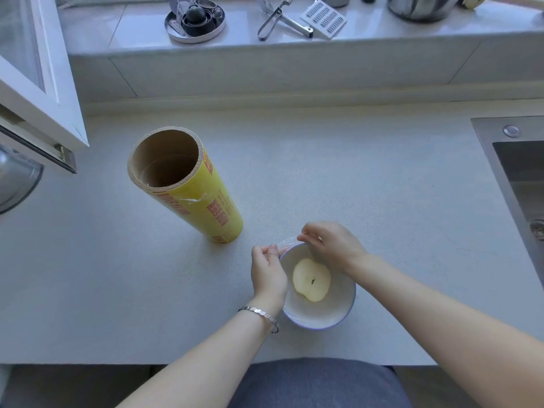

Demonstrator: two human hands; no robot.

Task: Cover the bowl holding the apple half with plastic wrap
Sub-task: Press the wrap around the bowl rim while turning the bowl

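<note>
A white bowl [329, 315] with a blue rim stands near the counter's front edge, and an apple half [312, 279] lies cut side up inside it. A clear sheet of plastic wrap [287, 242] stretches over the bowl's far rim. My left hand [268, 272] pinches the wrap at the bowl's far-left rim. My right hand [331, 245] pinches it at the far rim, above the bowl. A tall yellow roll of plastic wrap [188, 189] stands upright to the left, behind the bowl.
A steel sink [518, 178] lies at the right edge. An open window frame [38, 92] juts in at the left. On the raised sill at the back sit a round tin of metal pieces [195, 20], tongs [279, 19], a grater [322, 20] and a steel pot [421, 7].
</note>
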